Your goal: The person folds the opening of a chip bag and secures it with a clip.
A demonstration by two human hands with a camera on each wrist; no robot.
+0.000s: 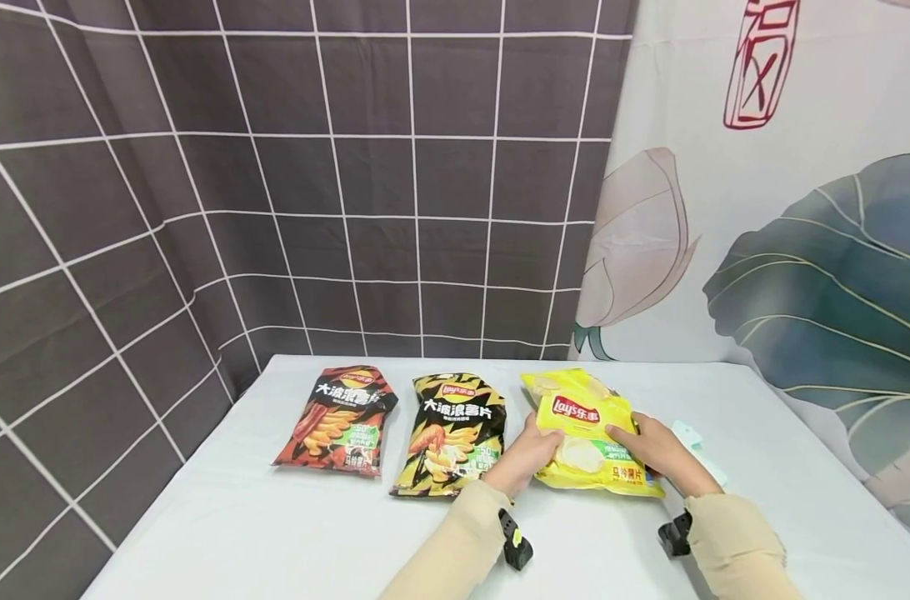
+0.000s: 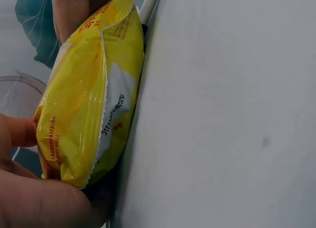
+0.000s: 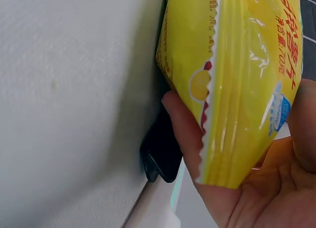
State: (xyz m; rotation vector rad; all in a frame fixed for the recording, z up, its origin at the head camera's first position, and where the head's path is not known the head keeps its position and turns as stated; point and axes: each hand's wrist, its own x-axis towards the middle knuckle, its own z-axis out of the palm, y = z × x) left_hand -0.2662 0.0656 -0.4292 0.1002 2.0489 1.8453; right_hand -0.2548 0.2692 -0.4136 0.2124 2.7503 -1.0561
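A yellow bag of potato chips [image 1: 578, 454] lies face up between the two hands on the white table. My left hand [image 1: 528, 454] grips its left side, thumb on the front. On the opposite side my right hand [image 1: 653, 450] holds the bag, its thumb also over the front. From the left wrist, the bag's crimped end [image 2: 94, 154] shows close to the tabletop. In the right wrist view, fingers [image 3: 185, 124] reach under the bag's edge. How far the fingers extend beneath is hidden.
Left of the yellow bag lie a black-and-gold chip bag [image 1: 447, 433] and a red chip bag [image 1: 342, 421]. A pale mint object [image 1: 687, 433] is partly hidden behind my right hand. Beneath the yellow bag a dark object [image 3: 163, 149] shows. A grid-patterned cloth [image 1: 455, 179] hangs behind the table.
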